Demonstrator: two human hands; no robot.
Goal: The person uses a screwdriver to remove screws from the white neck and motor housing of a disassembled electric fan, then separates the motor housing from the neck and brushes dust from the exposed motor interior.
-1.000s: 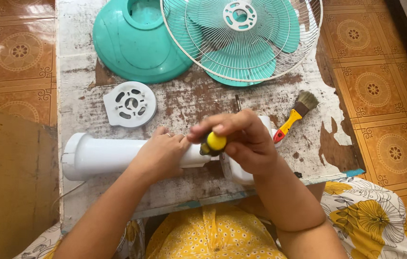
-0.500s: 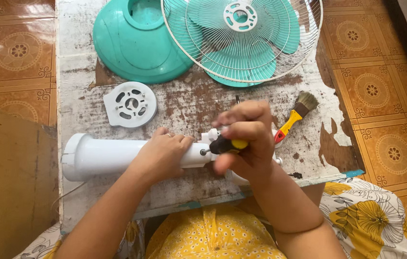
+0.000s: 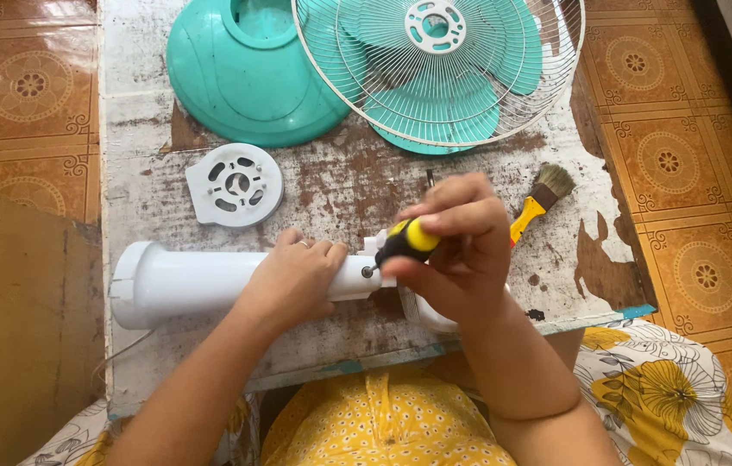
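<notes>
Surface: worn white-painted wooden tabletop (image 3: 331,185).
White plastic fan column (image 3: 202,280): rigid, light, smooth; clamped mid-shaft by left hand (image 3: 292,280).
Black-and-yellow-handled screwdriver (image 3: 400,246): pinched by right hand (image 3: 461,250).

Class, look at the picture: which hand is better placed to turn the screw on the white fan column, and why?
The right hand: it grips the screwdriver, whose tip sits at the white fan column. The left hand is busy pressing the column down.
</notes>
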